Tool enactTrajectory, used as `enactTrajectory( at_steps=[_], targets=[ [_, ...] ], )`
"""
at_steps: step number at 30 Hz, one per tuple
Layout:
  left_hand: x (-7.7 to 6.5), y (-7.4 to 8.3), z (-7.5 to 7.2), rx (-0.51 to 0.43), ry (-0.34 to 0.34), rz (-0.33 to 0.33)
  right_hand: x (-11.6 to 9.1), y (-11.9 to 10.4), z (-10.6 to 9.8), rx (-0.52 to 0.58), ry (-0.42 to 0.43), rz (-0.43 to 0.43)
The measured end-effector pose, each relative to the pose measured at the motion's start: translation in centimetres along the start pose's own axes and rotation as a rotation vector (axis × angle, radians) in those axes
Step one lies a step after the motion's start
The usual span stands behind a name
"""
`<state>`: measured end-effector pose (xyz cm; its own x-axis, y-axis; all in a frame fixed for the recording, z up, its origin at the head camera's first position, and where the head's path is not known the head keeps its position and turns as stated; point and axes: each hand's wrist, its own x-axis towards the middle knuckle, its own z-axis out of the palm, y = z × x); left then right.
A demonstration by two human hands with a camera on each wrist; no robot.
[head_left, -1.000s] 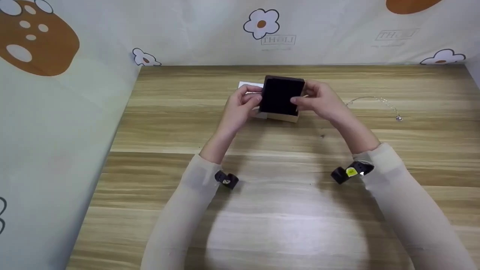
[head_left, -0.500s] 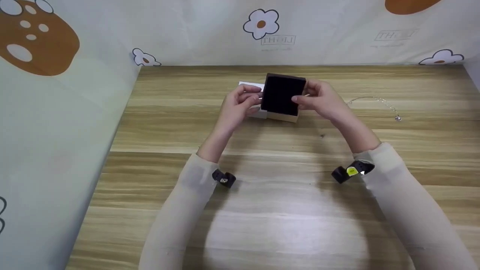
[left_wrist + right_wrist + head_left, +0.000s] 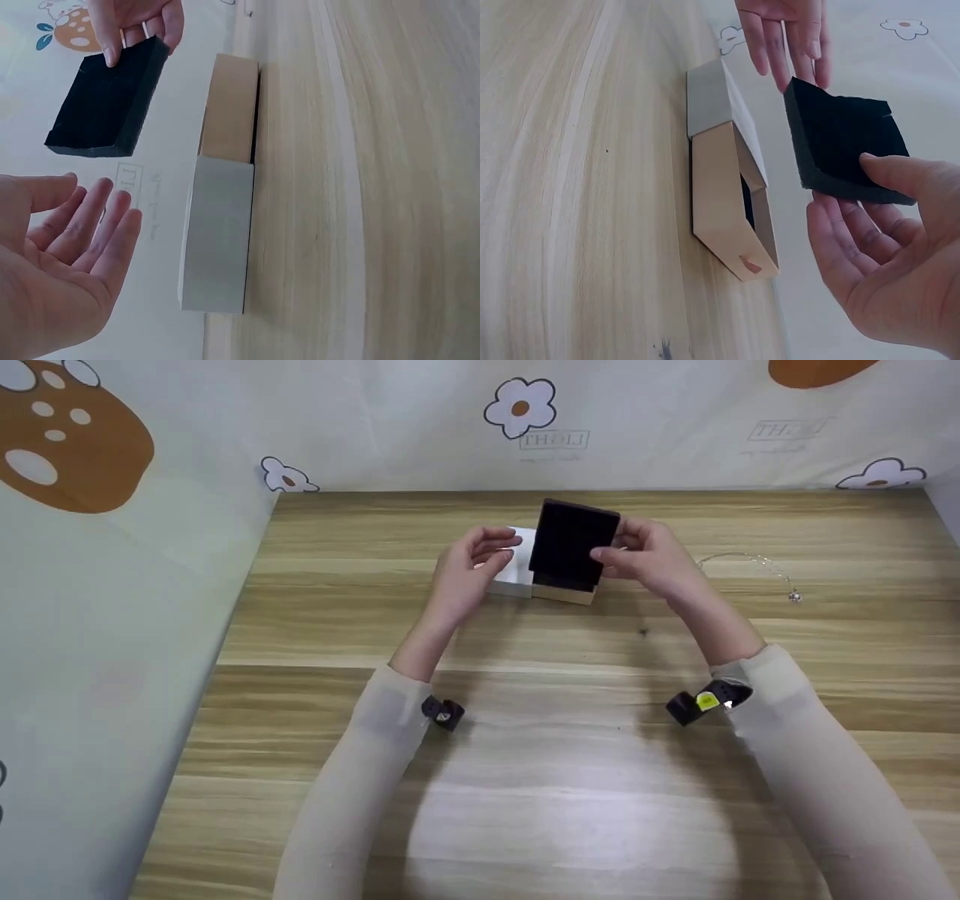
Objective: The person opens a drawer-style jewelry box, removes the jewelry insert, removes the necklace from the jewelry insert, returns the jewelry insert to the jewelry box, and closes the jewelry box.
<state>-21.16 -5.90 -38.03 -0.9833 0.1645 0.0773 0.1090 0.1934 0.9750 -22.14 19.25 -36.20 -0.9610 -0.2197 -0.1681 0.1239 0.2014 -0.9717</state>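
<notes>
Above the table my right hand (image 3: 652, 555) pinches a square black foam pad (image 3: 574, 540) by its right edge, thumb on top and fingers beneath. A notch shows in the pad's edge in the right wrist view. My left hand (image 3: 472, 570) is beside the pad's left side, fingers loosely bent and holding nothing; a gap separates it from the pad in the left wrist view. Below stands a small tan box drawer (image 3: 718, 180), pulled partly out of its pale grey sleeve (image 3: 217, 232). Something dark lies inside the drawer, and a small tab (image 3: 750, 264) is on its end.
A thin chain necklace with a small sparkling pendant (image 3: 795, 596) lies on the wooden table (image 3: 525, 780), right of my right hand. A patterned sheet (image 3: 405, 427) hangs behind the far table edge. A small dark mark (image 3: 643, 631) is on the wood.
My left hand has let go of the foam pad and moved a little left. My right hand has shifted the pad up and slightly right, away from the box, uncovering more of the sleeve.
</notes>
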Motion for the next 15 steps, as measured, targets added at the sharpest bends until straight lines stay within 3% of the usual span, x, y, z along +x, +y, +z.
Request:
enactTrajectory(
  at_steps=[6,15],
  targets=[
    [0.26,-0.09,-0.31,0.14,0.003,-0.01,0.2,0.13,-0.14,0.068,0.017,0.016],
    [0.64,0.0,-0.55,0.487,-0.022,-0.002,0.41,0.4,-0.38,0.079,0.025,0.03]
  ],
)
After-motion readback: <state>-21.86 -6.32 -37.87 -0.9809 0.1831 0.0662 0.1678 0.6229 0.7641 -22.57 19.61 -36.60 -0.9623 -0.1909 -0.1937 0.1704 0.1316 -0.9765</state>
